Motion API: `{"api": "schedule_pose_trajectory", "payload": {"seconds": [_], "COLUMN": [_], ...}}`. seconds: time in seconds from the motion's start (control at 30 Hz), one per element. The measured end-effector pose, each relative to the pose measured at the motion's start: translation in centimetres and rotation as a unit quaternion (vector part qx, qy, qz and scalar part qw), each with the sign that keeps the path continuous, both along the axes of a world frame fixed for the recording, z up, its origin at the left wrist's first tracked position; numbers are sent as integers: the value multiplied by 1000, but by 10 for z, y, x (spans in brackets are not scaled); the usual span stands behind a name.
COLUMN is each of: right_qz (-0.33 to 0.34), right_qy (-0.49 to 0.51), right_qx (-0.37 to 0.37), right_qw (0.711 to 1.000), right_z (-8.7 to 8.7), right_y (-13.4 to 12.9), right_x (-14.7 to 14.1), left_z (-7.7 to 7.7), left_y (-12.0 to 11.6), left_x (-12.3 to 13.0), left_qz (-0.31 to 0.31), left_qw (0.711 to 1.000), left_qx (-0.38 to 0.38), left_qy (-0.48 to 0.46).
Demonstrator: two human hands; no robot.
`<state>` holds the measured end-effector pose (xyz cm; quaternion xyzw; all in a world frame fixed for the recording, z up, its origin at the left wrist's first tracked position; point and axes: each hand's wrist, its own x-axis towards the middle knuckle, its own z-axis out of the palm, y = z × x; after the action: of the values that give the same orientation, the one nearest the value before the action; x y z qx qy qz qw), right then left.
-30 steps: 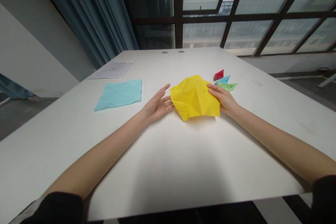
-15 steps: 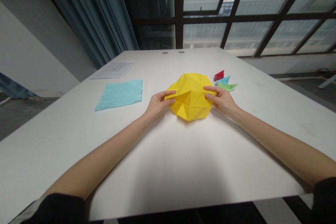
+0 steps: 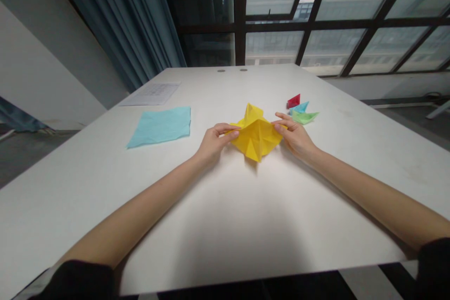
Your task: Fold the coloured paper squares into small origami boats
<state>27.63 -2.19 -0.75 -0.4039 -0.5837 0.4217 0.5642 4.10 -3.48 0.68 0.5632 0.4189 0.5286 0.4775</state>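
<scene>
A creased sheet of yellow origami paper is held just over the white table, its middle pushed up into a ridge and its flaps folding downward. My left hand pinches the left corner between thumb and fingers. On the opposite side, my right hand pinches the right corner, with one finger raised off the paper. Just beyond the right hand lie small folded paper pieces: a green one, a light blue one and a red one.
On the left of the white table lies light blue paper. A printed sheet rests farther back along the left edge. Two round grey discs show near the far edge, before the windows and a blue curtain.
The yellow paper has gone from spread and rounded to narrower and more folded, with a peak at the back. Both hands have moved slightly closer together.
</scene>
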Motion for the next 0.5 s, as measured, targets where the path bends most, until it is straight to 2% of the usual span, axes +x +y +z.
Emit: {"api": "schedule_pose_trajectory", "payload": {"seconds": [0.1, 0.2, 0.27, 0.33, 0.5], "right_qz": [-7, 37, 52, 47, 52], "right_qy": [31, 69, 83, 82, 51], "right_qx": [6, -54, -95, -111, -108], "right_qw": [999, 995, 991, 989, 991], "right_z": [4, 11, 16, 20, 22], "right_y": [-4, -12, -17, -22, -27], "right_x": [-2, -7, -11, -14, -17], "left_z": [4, 10, 14, 16, 17], "left_y": [-2, -7, -10, -12, -14], "left_x": [-3, -3, -2, 1, 5], "left_qz": [27, -31, -94, -130, -141], "left_qw": [993, 989, 992, 991, 986], "left_qx": [71, 88, 53, -1, -83], "left_qy": [91, 116, 72, 17, -43]}}
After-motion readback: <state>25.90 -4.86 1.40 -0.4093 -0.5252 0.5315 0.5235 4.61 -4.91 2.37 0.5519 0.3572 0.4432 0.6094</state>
